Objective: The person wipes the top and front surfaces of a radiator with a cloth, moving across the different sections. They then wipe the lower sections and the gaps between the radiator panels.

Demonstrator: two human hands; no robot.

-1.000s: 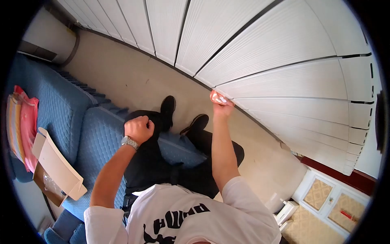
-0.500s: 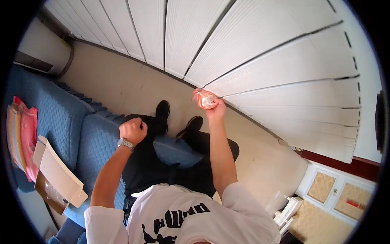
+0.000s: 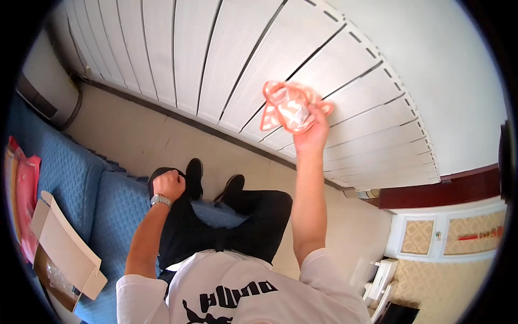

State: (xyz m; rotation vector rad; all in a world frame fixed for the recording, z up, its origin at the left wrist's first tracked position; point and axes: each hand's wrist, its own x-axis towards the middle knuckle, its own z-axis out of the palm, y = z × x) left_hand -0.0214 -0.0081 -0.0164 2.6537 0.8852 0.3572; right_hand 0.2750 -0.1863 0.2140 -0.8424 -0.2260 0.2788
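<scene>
My right hand (image 3: 313,132) is raised in front of the white slatted panel (image 3: 232,70), its fingers closed on a crumpled coral-and-white checked cloth (image 3: 291,110). The cloth has a darker coral border, with a shiny, pale patch in its middle. One corner hangs loose to the left, and a rounded edge sticks out beyond my fingers on the right. Low on the left, my left hand (image 3: 169,185) is curled into a loose fist by my knee, a metal watch (image 3: 161,200) on its wrist. Nothing shows between its fingers.
I sit on a blue quilted sofa (image 3: 121,208). An opened cardboard box (image 3: 67,245) with clear plastic inside lies to my left, beside a pink package (image 3: 28,183). Tiled floor (image 3: 145,135) runs along the panel's foot. White cabinet doors (image 3: 442,237) stand at the right.
My right hand has lifted the cloth up and to the right, away from the panel's lower edge; the cloth now shows more spread out. My left hand stays by my knee. The view has shifted.
</scene>
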